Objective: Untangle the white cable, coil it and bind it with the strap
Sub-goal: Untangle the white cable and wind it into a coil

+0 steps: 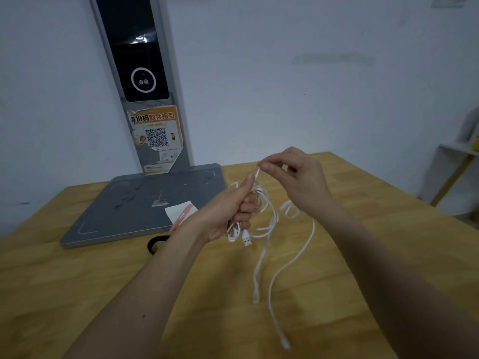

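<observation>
There is a single view, taken from a wide-angle camera on the person's head, so no second view shares any part of the scene. It looks forward and down across a wooden table (363,255) toward a pale wall (285,73) at the far side. Both forearms run up from the bottom edge, and the left hand (228,211) and right hand (298,177) meet close to the lens, a little above the middle of the frame. The wide lens bends straight lines: the grey scanner stand (145,203) at far left leans inward, and the table edges splay outward. A white shelf (453,156) sits at the right border.
</observation>
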